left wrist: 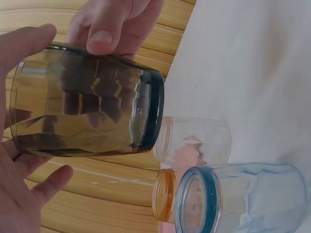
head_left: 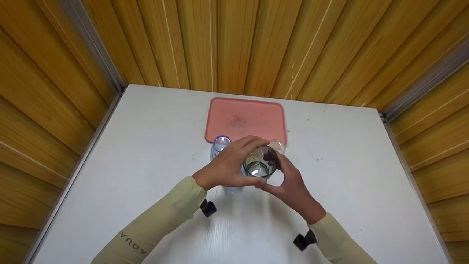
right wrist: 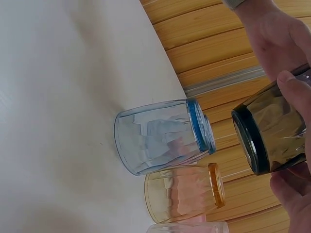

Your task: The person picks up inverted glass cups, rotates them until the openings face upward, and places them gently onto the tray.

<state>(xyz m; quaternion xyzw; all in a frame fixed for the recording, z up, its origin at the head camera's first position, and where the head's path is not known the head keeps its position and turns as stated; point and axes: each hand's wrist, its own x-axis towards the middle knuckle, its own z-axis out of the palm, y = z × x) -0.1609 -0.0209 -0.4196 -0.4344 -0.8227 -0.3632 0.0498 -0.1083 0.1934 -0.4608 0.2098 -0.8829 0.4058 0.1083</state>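
A smoky dark glass cup [head_left: 261, 161] is held above the table between both hands, mouth up, its thick base [left wrist: 154, 111] facing the table. My left hand [head_left: 232, 167] grips it from the left with thumb and fingers spread round it. From the other side my right hand [head_left: 293, 183] grips the same cup, its thumb [right wrist: 296, 92] on the wall. Below stand a blue glass cup [right wrist: 155, 136], an amber cup [right wrist: 180, 191] and a clear cup [left wrist: 204, 141], upside down with bases up. In the head view the hands hide most of these.
A pink tray [head_left: 245, 117] lies flat at the back of the white table [head_left: 165, 146]. A glass with a blue-purple ring [head_left: 221, 141] stands at the tray's front left. Wood-patterned panels [head_left: 238, 44] enclose the table's back and sides.
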